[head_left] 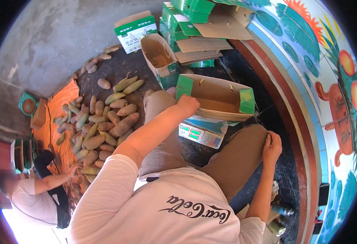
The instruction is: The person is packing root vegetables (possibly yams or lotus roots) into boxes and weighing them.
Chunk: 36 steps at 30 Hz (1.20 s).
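My left hand [188,105] is closed on the near left corner of an open cardboard box [221,110] with green end flaps. Only bare brown cardboard shows in the part of the box's inside I can see. The box rests on a digital scale [201,136], whose keypad and lit displays face me between my knees. On the outer side of my right knee lies my right hand [272,147], fingers curled in, with nothing visible in it.
Long brown and green tuber-like produce [93,136] is heaped at left, partly on an orange sheet [66,97]. Another open box [157,55] stands beyond my box, near stacked green cartons [182,24]. A co-worker [36,195] reaches toward the heap. A painted wall [308,61] curves along the right.
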Motion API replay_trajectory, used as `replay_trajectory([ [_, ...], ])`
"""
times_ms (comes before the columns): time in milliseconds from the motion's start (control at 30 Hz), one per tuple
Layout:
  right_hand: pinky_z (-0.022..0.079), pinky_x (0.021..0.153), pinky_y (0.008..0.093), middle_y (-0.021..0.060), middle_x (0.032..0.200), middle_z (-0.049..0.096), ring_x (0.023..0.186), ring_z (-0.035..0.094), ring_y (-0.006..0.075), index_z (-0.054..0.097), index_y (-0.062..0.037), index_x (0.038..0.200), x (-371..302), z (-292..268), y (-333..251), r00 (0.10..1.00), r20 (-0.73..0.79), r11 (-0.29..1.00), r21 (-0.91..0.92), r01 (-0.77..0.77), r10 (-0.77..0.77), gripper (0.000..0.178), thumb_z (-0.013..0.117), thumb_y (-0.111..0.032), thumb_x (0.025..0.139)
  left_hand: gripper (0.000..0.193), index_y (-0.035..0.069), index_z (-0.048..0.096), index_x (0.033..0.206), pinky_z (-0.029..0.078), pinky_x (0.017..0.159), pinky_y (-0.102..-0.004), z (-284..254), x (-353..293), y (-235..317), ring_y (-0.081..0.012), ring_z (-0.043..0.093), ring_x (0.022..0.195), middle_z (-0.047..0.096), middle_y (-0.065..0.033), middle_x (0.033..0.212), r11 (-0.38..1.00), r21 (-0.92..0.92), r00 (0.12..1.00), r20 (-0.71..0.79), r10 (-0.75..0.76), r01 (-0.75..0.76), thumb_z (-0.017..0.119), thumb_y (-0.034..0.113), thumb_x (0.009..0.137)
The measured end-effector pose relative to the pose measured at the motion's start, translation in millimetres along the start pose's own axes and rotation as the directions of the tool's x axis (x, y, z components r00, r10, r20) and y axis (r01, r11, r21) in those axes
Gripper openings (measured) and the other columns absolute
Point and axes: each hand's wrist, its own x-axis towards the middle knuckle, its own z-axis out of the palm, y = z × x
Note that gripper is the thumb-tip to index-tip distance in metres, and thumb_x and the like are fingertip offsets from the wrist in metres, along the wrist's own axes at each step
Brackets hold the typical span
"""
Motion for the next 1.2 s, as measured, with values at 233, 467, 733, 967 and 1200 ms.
replay_trajectory([
  [233, 0.046, 0.073, 0.0359, 0.0140, 0.088, 0.060, 0.082, 0.058, 0.0302, 0.059, 0.0000, 0.090, 29, 27, -28, 0.992, -0.007, 0.990, 0.067, 0.127, -0.127, 0.012, 0.052, -0.003, 0.081, 0.016, 0.010, 0.062, 0.088, 0.044, 0.076, -0.0388, -17, -10, 2, -0.0255, 0.058, 0.089, 0.060, -0.0076, 0.087, 0.975, -0.218, 0.940, -0.340, -0.031, -0.047, 0.057, 0.014, 0.074],
  [467, 0.046, 0.072, 0.0353, 0.0134, 0.089, 0.060, 0.081, 0.058, 0.0297, 0.059, 0.0002, 0.091, 20, 42, -16, 0.992, 0.037, 0.992, 0.040, 0.118, -0.120, 0.012, 0.052, -0.004, 0.082, 0.021, 0.007, 0.060, 0.086, 0.043, 0.079, -0.0371, -57, -50, -21, -0.0274, 0.056, 0.089, 0.060, -0.0081, 0.089, 0.857, -0.405, 0.459, -0.857, -0.233, -0.320, 0.066, 0.006, 0.066],
  [733, 0.047, 0.071, 0.0348, 0.0138, 0.089, 0.060, 0.081, 0.059, 0.0287, 0.059, 0.0003, 0.092, 20, 49, -17, 0.990, 0.047, 0.991, 0.002, 0.132, -0.132, 0.012, 0.052, -0.003, 0.083, 0.014, 0.006, 0.061, 0.087, 0.044, 0.075, -0.0406, 65, -139, -106, -0.0336, 0.056, 0.082, 0.060, -0.0158, 0.086, 0.578, -0.789, 0.485, -0.430, -0.761, 0.208, 0.055, 0.014, 0.077],
  [967, 0.047, 0.071, 0.0342, 0.0134, 0.090, 0.060, 0.081, 0.059, 0.0280, 0.060, 0.0003, 0.092, 21, 51, -20, 0.986, 0.106, 0.991, -0.026, 0.129, -0.126, 0.013, 0.052, -0.004, 0.083, 0.027, 0.010, 0.060, 0.099, 0.044, 0.085, -0.0391, 243, -246, -96, -0.0302, 0.052, 0.103, 0.057, -0.0136, 0.106, 0.324, -0.337, 0.456, 0.470, -0.756, 0.884, 0.058, 0.024, 0.076],
  [1200, 0.047, 0.071, 0.0324, 0.0122, 0.091, 0.061, 0.082, 0.060, 0.0261, 0.059, -0.0003, 0.095, 24, 57, -22, 0.976, 0.142, 0.982, -0.063, 0.177, -0.167, 0.014, 0.051, -0.006, 0.085, 0.045, 0.017, 0.049, 0.121, 0.032, 0.098, -0.0464, 282, -331, -46, -0.0274, 0.034, 0.124, 0.044, -0.0081, 0.128, 0.183, -0.006, 0.133, 0.708, -0.694, 0.983, 0.058, 0.022, 0.077],
])
